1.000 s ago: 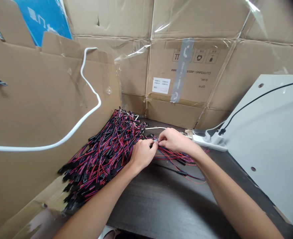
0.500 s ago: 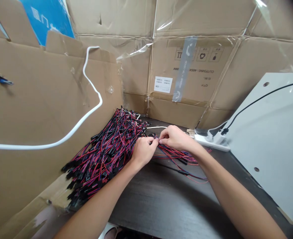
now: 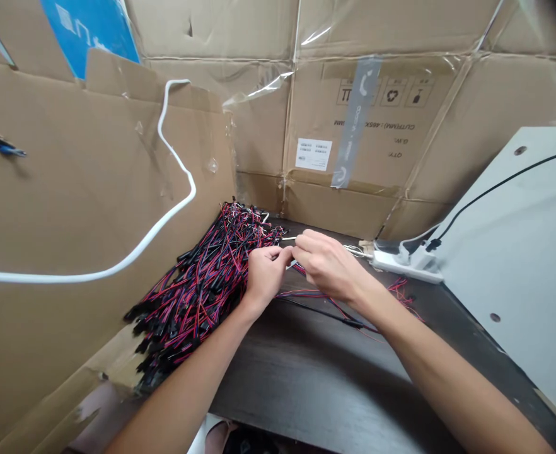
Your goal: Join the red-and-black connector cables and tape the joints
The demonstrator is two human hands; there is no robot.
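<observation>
My left hand point(image 3: 267, 272) is closed in a pinch at the right edge of a large pile of red, blue and black wires point(image 3: 202, 277). Touching it at the fingertips, my right hand point(image 3: 323, 260) is closed too, its fingers curled. What lies between the fingertips is too small and hidden to name. Loose red and dark wires point(image 3: 306, 294) run under and beside my right hand on the dark table point(image 3: 278, 366). A black cable with a thicker sleeve point(image 3: 348, 322) lies in front of them.
Cardboard walls point(image 3: 353, 211) stand behind and at the left. A white power strip point(image 3: 405, 267) with plugs sits at the right, beside a white panel point(image 3: 519, 252). A white cable point(image 3: 131, 255) hangs along the left wall. Thin pale wires lie near the strip.
My right hand has turned and its fingers have curled in more over the left fingertips. Red wire ends at the right now show past my right forearm. The view has shifted slightly.
</observation>
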